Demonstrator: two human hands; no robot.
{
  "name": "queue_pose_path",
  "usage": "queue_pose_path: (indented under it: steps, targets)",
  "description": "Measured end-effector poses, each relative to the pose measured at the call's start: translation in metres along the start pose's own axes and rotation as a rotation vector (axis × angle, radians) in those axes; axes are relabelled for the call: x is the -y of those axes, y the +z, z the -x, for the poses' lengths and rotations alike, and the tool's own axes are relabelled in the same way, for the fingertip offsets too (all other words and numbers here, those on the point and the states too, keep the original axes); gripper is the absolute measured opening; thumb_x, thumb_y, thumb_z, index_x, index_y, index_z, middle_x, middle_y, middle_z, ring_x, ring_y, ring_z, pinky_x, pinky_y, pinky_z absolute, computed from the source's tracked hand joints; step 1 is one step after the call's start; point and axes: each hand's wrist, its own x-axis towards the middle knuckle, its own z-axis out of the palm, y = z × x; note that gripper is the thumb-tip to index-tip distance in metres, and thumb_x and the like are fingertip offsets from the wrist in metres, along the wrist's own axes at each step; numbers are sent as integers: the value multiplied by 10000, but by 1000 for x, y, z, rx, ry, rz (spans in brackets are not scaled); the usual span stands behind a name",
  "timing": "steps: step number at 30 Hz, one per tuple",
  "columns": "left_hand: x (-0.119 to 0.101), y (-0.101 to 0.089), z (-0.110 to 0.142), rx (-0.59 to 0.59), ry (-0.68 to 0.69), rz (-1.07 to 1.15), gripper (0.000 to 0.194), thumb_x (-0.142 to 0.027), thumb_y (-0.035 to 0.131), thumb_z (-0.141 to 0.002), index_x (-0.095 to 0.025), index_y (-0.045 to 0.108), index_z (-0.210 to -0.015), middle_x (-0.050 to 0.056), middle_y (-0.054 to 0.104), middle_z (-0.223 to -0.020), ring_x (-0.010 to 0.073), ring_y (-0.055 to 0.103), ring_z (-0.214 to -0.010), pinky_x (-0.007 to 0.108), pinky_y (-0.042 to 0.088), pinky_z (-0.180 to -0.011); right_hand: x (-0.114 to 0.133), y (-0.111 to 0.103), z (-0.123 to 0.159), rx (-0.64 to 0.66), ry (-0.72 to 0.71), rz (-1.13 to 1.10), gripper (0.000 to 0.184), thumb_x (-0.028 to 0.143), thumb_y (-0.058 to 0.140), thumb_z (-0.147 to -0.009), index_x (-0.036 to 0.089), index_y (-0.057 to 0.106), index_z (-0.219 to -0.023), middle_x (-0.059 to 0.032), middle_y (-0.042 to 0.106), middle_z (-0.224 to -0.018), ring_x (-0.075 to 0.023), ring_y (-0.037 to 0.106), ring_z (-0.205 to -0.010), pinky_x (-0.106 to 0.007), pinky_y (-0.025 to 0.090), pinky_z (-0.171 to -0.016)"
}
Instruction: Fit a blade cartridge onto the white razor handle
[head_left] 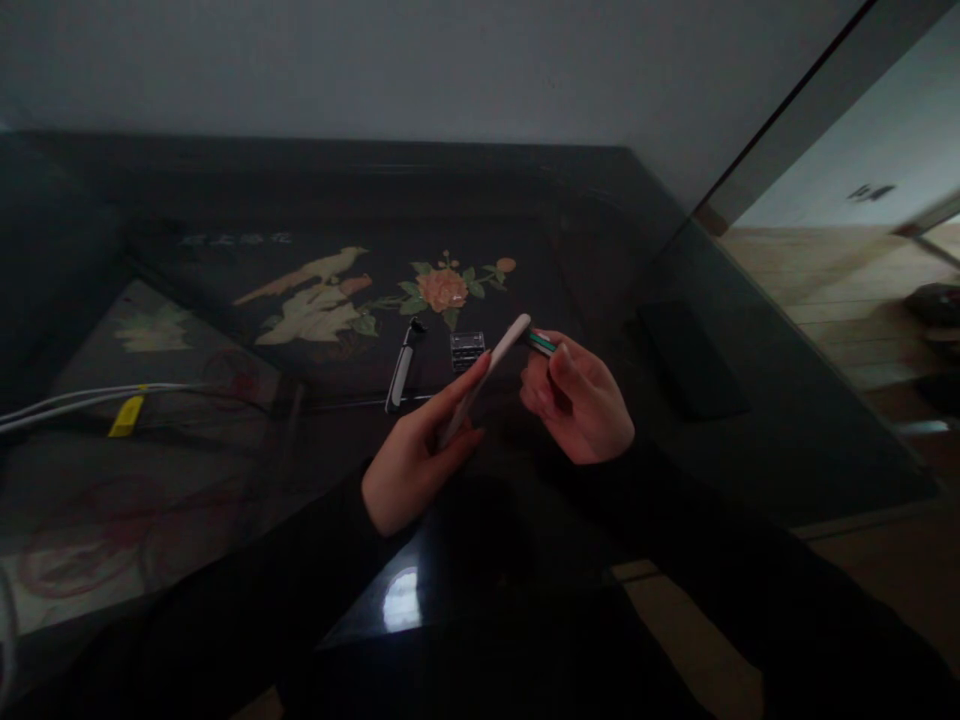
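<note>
My left hand point(420, 455) is closed around a slim white bar point(504, 346) with a rounded far end, held slanting up and to the right. My right hand point(581, 395) pinches a small dark piece with a green stripe point(541, 343) and a pale edge, right beside the bar's tip; I cannot tell whether the two touch. Beyond my left hand, a grey and black razor handle point(401, 375) lies on the dark glass tabletop. Just right of it sits a small clear case point(467, 347) with dark rows inside, partly behind my left fingers.
The tabletop point(480, 190) shows a bird and flower picture. A dark flat object point(690, 360) lies at the right. Pale cables point(97, 400) with a yellow tag point(127, 416) cross the left side. A wall stands behind, and wooden floor point(802, 290) shows beyond the right edge.
</note>
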Motion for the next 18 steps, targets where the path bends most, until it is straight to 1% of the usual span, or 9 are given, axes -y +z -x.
queue_pose_path:
  steps: [4, 8, 14, 18]
  targets:
    - [0, 0, 0, -10, -8, -3, 657, -128, 536, -872, -256, 310, -1476, -34, 429, -701, 96, 366, -599, 215, 332, -543, 0, 0, 0, 8, -4, -16, 372, 487, 731, -721, 188, 595, -896, 102, 438, -469, -50, 291, -390, -236, 173, -397]
    - [0, 1, 1, -8, -11, -13, 657, -116, 535, -863, -253, 325, -1470, -37, 418, -687, 96, 359, -595, 211, 338, -537, -1, -1, 0, -10, 5, -25, 367, 473, 740, -715, 190, 599, -902, 101, 443, -470, -50, 291, -391, -236, 161, -399]
    - [2, 2, 3, 34, 25, -19, 653, -124, 553, -863, -246, 334, -1466, -29, 465, -696, 99, 382, -596, 201, 358, -547, -2, -1, 0, -37, 8, -4, 383, 472, 751, -701, 170, 617, -896, 100, 437, -458, -43, 283, -388, -238, 169, -404]
    - [1, 4, 5, 71, 47, -3, 652, -131, 559, -862, -240, 334, -1464, -32, 500, -709, 89, 377, -581, 193, 363, -552, -3, -1, 0, -50, 5, 3, 418, 471, 758, -691, 158, 639, -943, 101, 444, -470, -33, 291, -388, -230, 176, -403]
